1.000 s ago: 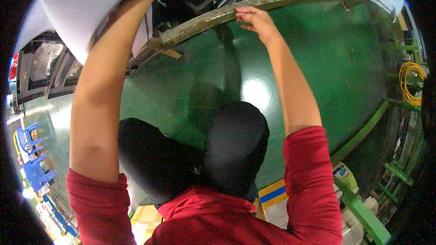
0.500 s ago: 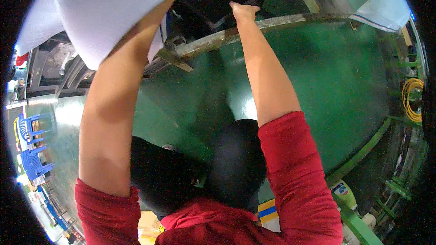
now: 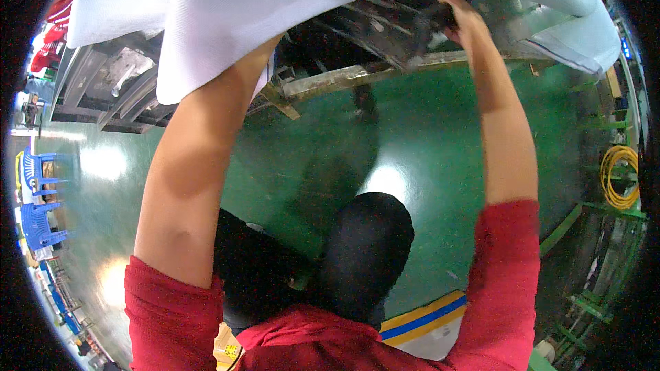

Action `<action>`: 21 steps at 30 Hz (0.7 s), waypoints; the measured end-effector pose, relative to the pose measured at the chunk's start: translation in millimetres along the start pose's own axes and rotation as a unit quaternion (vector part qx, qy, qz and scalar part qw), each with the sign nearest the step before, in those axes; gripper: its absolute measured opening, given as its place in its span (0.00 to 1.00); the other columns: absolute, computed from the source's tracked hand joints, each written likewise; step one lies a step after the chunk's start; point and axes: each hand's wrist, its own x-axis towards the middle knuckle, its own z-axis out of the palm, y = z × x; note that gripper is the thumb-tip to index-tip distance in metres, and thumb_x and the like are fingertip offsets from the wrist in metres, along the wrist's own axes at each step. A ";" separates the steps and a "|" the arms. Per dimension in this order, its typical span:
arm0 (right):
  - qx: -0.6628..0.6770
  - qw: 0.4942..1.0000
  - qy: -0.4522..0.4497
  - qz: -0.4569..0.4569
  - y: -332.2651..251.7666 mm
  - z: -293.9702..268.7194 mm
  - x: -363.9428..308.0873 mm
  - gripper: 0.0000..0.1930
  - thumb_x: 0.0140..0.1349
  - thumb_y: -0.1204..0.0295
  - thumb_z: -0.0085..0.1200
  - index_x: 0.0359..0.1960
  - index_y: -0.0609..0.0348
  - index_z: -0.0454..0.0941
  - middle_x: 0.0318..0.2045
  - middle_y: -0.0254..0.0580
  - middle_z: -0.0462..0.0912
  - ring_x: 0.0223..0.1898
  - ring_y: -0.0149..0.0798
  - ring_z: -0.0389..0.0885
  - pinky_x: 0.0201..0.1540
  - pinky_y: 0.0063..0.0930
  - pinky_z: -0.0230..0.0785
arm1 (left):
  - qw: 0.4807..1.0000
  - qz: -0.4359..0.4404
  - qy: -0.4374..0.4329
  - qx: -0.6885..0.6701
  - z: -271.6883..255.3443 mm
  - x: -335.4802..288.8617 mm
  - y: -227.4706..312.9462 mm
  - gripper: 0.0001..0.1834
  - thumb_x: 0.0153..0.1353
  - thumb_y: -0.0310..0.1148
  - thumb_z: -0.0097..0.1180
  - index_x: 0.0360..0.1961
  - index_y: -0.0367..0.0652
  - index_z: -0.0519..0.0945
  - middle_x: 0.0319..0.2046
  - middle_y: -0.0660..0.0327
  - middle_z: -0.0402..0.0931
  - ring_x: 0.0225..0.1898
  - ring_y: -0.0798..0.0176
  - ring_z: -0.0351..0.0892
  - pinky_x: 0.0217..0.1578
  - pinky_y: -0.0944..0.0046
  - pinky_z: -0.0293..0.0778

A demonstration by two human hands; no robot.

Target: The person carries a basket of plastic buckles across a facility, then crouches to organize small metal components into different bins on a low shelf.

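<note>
A large white textured sheet (image 3: pixel 234 20) drapes across the top, its lower edge hanging over my left wrist. My left forearm (image 3: pixel 196 137) reaches up under it, and the sheet hides the left hand. To the right, my right hand (image 3: pixel 469 20) is raised beneath the sheet's edge with its fingers apart, slightly smeared by motion. Beside its fingertips is a dark blurred shape (image 3: pixel 427 27) that I cannot make out. Behind both arms lies a dark frame with a pale worn front rail (image 3: pixel 344 81).
Below is a green floor (image 3: pixel 426 137), with my dark-trousered knee (image 3: pixel 375 233) over it. Blue chairs (image 3: pixel 42 223) stand far left. A coiled yellow hose (image 3: pixel 620 177) hangs at the right by green metal framing (image 3: pixel 564 227). A striped board (image 3: pixel 426 323) lies at the lower right.
My right hand has moved right, away from the front rail. The white sheet now spans more of the top. My left arm sits slightly further right in the view.
</note>
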 end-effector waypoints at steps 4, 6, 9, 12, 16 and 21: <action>0.032 0.999 0.024 0.037 26.7 -104.3 -75.3 0.24 0.50 0.55 0.58 0.45 0.53 0.73 0.39 0.35 0.75 0.37 0.31 0.72 0.36 0.25 0.63 | 1.000 -0.020 0.001 -0.002 -13.8 -17.2 -12.1 0.17 0.58 0.31 0.42 0.48 0.37 0.70 0.42 0.40 0.71 0.46 0.44 0.71 0.49 0.47 0.64; 0.111 0.991 0.060 0.040 50.3 -147.9 -124.0 0.22 0.55 0.60 0.53 0.48 0.59 0.72 0.46 0.37 0.74 0.44 0.36 0.73 0.47 0.28 0.63 | 0.999 -0.034 0.003 0.010 -11.7 -21.7 -22.5 0.17 0.58 0.30 0.43 0.48 0.37 0.70 0.42 0.40 0.71 0.46 0.45 0.71 0.49 0.47 0.64; 0.093 0.990 0.105 0.009 81.7 -185.2 -217.7 0.24 0.57 0.61 0.50 0.52 0.63 0.68 0.47 0.38 0.73 0.50 0.38 0.69 0.54 0.32 0.58 | 0.996 -0.060 0.003 0.072 5.2 -27.4 -40.2 0.17 0.58 0.30 0.43 0.48 0.36 0.70 0.42 0.40 0.71 0.46 0.45 0.71 0.48 0.47 0.64; 0.106 0.974 0.178 0.093 137.2 -223.9 -305.8 0.24 0.56 0.59 0.50 0.50 0.62 0.69 0.45 0.38 0.75 0.47 0.37 0.72 0.53 0.32 0.59 | 0.975 -0.017 0.012 0.221 49.7 -54.1 -35.8 0.16 0.58 0.29 0.43 0.48 0.36 0.70 0.42 0.40 0.71 0.46 0.45 0.71 0.48 0.47 0.64; 0.177 0.927 0.292 0.154 199.5 -201.6 -384.0 0.23 0.55 0.56 0.51 0.46 0.59 0.71 0.43 0.38 0.76 0.46 0.38 0.73 0.49 0.34 0.63 | 0.879 0.394 -0.168 0.211 112.9 -149.5 -58.0 0.26 0.57 0.26 0.40 0.60 0.41 0.61 0.60 0.46 0.55 0.64 0.48 0.51 0.62 0.47 0.50; 0.162 0.895 0.358 0.212 306.7 -179.3 -434.4 0.23 0.50 0.56 0.55 0.46 0.54 0.70 0.42 0.35 0.75 0.38 0.38 0.74 0.39 0.32 0.65 | 0.812 0.358 -0.261 0.381 154.6 -169.9 -128.4 0.29 0.55 0.29 0.43 0.61 0.39 0.59 0.62 0.50 0.54 0.65 0.51 0.51 0.63 0.48 0.48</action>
